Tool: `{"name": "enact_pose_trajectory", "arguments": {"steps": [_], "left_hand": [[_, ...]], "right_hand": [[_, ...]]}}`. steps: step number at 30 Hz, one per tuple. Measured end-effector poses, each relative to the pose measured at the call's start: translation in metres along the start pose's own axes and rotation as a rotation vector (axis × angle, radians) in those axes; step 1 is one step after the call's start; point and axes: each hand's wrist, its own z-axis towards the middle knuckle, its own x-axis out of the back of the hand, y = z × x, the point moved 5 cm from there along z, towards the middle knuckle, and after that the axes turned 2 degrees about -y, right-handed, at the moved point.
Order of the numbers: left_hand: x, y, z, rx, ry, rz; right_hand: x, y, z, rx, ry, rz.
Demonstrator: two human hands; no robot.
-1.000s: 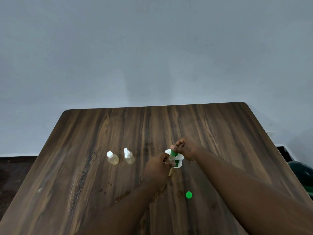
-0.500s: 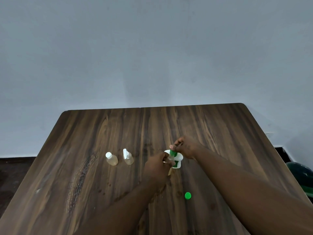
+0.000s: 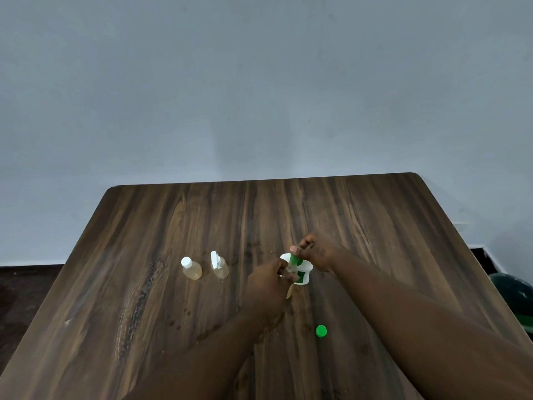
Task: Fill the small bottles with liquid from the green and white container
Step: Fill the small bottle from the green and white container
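Note:
The green and white container (image 3: 303, 273) is tilted over at the middle of the wooden table (image 3: 360, 215), and my right hand (image 3: 315, 251) grips its far end. My left hand (image 3: 266, 284) holds a small clear bottle (image 3: 290, 290) right under the container's green spout; most of that bottle is hidden by my fingers. Two small bottles with yellowish liquid stand to the left: one with a round white cap (image 3: 191, 269) and one with a white spray top (image 3: 219, 265). A loose green cap (image 3: 321, 331) lies on the table nearer to me.
A dark green rounded object (image 3: 512, 295) sits off the table's right edge. Dark spots and stains mark the wood near my left forearm. A grey wall rises behind the table's far edge.
Both hands stay together at the container and the small bottle. The view has shifted slightly; nothing else has moved.

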Motion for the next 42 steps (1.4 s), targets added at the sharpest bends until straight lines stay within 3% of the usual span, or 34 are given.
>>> {"name": "enact_pose_trajectory", "arguments": {"steps": [42], "left_hand": [[0.000,-0.002,-0.001,-0.015,0.024,-0.002]], "right_hand": [[-0.001,-0.005,0.004,0.038,-0.017,-0.083]]}}
